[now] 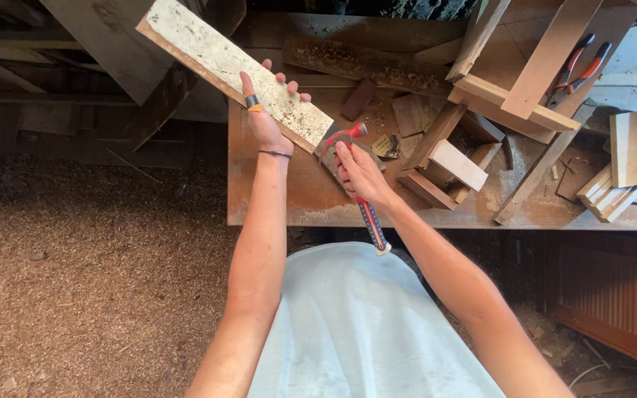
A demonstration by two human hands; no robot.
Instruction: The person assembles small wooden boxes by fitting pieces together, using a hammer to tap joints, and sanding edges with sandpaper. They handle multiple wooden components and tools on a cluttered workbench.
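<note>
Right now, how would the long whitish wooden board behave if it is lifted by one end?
The long whitish wooden board likely stays stiff: it looks thick and straight. Gripped near one end by the left hand, it probably feels end-heavy. Its rough surface should resist slipping.

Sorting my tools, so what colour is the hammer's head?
Red, on the hammer in the right hand; the one head view shows it.

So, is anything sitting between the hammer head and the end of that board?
Nothing visible: the hammer head, held in the right hand, already sits against the board end, which the left hand steadies.
</note>
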